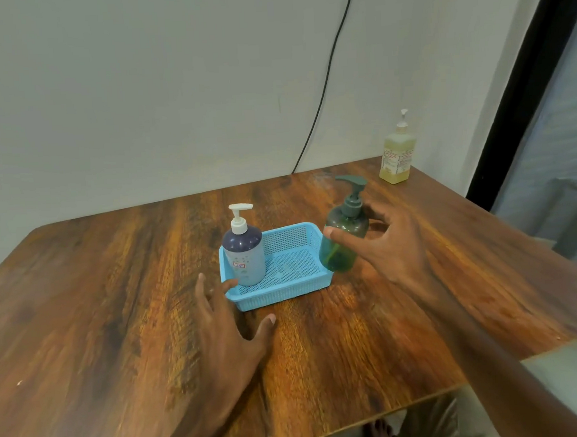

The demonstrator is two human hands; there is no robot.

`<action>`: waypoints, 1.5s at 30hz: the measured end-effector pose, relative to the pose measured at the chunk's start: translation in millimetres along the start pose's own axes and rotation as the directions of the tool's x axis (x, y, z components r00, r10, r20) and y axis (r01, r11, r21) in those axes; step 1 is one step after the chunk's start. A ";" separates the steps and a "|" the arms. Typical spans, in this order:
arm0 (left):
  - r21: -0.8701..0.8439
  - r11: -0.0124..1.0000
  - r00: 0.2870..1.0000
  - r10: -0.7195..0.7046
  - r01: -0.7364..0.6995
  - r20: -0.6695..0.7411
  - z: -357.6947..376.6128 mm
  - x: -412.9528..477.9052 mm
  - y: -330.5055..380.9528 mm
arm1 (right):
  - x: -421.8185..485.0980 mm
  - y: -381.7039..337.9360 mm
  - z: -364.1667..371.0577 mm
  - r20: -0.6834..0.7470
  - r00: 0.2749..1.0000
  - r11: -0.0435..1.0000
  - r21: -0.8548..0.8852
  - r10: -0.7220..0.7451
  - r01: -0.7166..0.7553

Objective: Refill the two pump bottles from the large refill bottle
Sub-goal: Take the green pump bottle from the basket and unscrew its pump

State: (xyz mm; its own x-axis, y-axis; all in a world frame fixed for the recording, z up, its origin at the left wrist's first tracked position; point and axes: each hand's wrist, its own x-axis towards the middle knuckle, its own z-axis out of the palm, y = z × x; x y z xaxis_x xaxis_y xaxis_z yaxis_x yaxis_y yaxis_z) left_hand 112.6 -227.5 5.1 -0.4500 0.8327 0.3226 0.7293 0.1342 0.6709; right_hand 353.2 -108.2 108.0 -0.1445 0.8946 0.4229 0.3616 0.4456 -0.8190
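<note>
The tilted green pump bottle [342,245] is gripped by the right hand [394,246] beside the blue basket [278,297]. The left hand [229,331] is held open near the basket, in which the second bottle [245,257] is stood.

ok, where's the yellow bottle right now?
Head view: the yellow bottle stands upright at the far right corner of the table, by the wall, beyond the green bottle that the right hand holds.
</note>
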 end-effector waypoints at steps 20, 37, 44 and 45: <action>-0.294 0.916 0.914 0.341 -0.272 0.218 63.4 -22.2 99.0 | -73.3 37.3 0.6 0.098 0.995 0.999 -0.047 -0.003 0.008; -0.353 0.854 0.883 0.451 -0.383 0.134 89.3 -9.2 94.3 | -75.6 56.2 10.4 0.061 0.993 0.994 0.054 -0.103 0.099; -0.348 0.852 0.877 0.460 -0.392 0.138 88.1 -7.6 93.1 | -76.2 55.3 9.2 0.082 0.992 0.995 0.030 -0.101 0.099; -0.345 0.852 0.876 0.462 -0.395 0.137 88.4 -7.2 92.7 | -76.3 55.6 9.2 0.085 0.991 0.995 0.027 -0.101 0.099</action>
State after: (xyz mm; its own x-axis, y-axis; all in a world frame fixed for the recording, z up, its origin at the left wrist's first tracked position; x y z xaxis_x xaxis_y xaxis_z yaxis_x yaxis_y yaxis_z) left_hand 229.0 -173.6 5.9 0.0134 0.8654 0.5009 0.6211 -0.3998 0.6741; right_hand 375.9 -151.4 26.6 -0.2578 0.8447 0.4691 0.3205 0.5327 -0.7832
